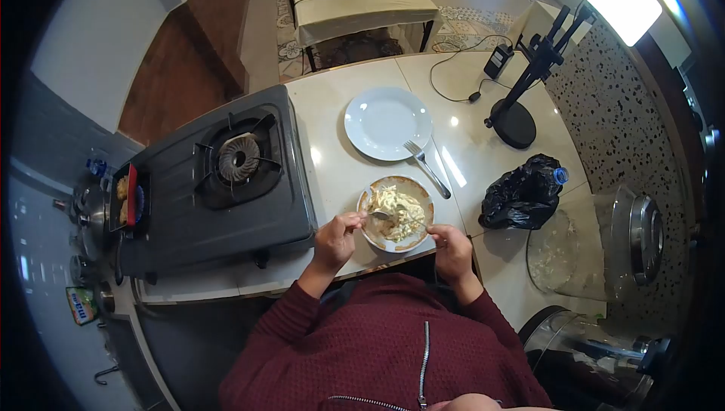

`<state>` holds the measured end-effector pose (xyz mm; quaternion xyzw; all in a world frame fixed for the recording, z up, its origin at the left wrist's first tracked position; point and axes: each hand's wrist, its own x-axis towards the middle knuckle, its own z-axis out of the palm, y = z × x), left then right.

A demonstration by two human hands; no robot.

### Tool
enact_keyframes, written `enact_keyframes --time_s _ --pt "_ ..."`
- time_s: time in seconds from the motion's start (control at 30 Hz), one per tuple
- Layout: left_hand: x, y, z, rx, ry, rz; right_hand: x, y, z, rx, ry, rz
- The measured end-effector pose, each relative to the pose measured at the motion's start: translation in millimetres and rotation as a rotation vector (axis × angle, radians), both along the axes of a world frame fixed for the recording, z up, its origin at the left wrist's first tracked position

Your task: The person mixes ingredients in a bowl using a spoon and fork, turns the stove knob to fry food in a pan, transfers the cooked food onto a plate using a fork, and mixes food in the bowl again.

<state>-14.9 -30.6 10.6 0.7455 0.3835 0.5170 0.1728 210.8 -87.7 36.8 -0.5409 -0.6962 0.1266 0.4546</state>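
Note:
A patterned bowl (362, 198) stands near the counter's front edge, with a pale yellow and white chopped mixture (400, 211) inside. My left hand (336, 241) is at its left side, fingers closed on a metal spoon (380, 215) whose head rests in the mixture. On the right side of the bowl, my right hand (453, 251) pinches the end of a thin metal utensil (424, 225) that reaches into the food; its far end is buried, so its kind cannot be made out.
Behind the bowl lie a white plate (381, 120) and a fork (430, 171). A gas stove (226, 192) is at left. To the right are a black plastic bag (517, 192), a large clear container (585, 252) and a black stand (515, 124).

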Motion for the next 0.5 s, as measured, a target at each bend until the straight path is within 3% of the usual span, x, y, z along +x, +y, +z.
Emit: enact_keyframes --time_s 0.1,0.23,0.5 --pt "-7 -3 11 0.003 0.022 0.030 0 1 -17 -0.101 -0.101 0.160" --pt "-11 -3 16 0.005 -0.001 0.049 6 2 -9 -0.048 -0.084 0.160" --pt "-7 -1 13 -0.022 0.064 0.040 28 8 11 -0.070 -0.080 -0.198"
